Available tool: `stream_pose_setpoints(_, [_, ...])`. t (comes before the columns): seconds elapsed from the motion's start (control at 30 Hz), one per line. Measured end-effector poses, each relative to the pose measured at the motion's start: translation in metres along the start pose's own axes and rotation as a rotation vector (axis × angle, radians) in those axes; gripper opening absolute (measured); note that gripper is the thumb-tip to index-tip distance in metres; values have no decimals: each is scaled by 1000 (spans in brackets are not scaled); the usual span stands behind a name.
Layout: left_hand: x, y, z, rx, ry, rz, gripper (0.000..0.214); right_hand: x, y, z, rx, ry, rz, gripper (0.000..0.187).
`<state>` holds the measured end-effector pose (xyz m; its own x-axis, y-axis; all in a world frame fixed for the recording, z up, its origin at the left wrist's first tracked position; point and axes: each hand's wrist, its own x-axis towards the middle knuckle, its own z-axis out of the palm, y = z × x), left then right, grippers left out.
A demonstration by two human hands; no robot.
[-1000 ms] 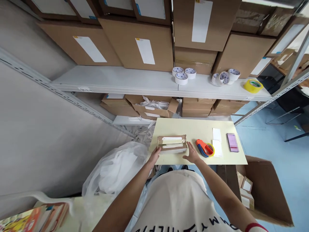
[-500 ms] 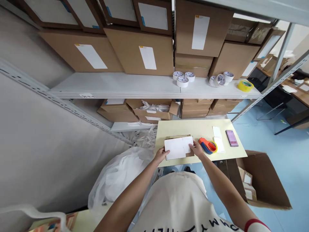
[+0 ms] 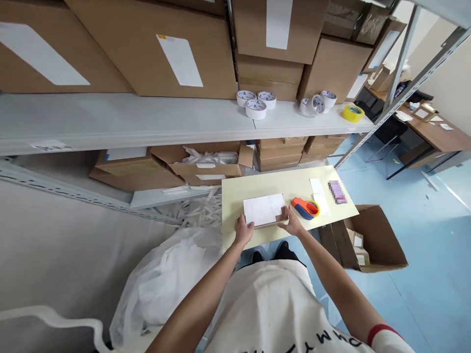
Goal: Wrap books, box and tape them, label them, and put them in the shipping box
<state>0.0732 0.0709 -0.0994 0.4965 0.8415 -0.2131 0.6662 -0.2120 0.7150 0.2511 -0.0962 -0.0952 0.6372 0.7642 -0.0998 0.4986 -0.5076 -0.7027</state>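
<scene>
A small cardboard box (image 3: pixel 264 209) with a white label over most of its top lies on the pale yellow table (image 3: pixel 235 189). My left hand (image 3: pixel 243 230) grips its left front corner, thumb along the near side. At the right end, my right hand (image 3: pixel 291 223) holds the box with the fingers on the edge and the thumb low in front. Just right of that hand rests an orange and blue tape dispenser (image 3: pixel 305 208) with a yellow roll. White paper slips (image 3: pixel 319 198) and a purple, blurred-out item (image 3: pixel 337 192) lie farther right.
A grey shelf (image 3: pixel 147 117) with large cartons (image 3: pixel 191 63), white tape rolls (image 3: pixel 255 109) and a yellow tape roll (image 3: pixel 353 113) runs behind the table. An open carton (image 3: pixel 386 235) holding small boxes stands at the right. A white plastic bag (image 3: pixel 165 279) bulges at the left.
The box's flap or top now lies flat and its front side shows. Both hands have shifted to its near corners. My view has turned to the right and closer to the shelf.
</scene>
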Motion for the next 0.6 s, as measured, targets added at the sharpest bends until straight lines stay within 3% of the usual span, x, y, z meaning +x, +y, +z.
stream_pose_setpoints(0.1, [-12,16,-2,140,52,53,67,-9,17,-25,-234,15,87,74])
stream_pose_setpoints(0.2, [-18,37,-5,263,-7,174,76,-10,32,-52,-428,-24,217,66])
stream_pose_setpoints(0.27, [-16,47,-4,308,-60,142,89,-5,37,-64,-520,-93,277,64])
stream_pose_setpoints(0.37, [-8,54,1,323,-98,29,98,7,38,-70,-600,-179,313,57])
stream_pose_setpoints(0.6, [10,67,15,345,-110,-3,98,38,36,-71,-579,-268,334,32])
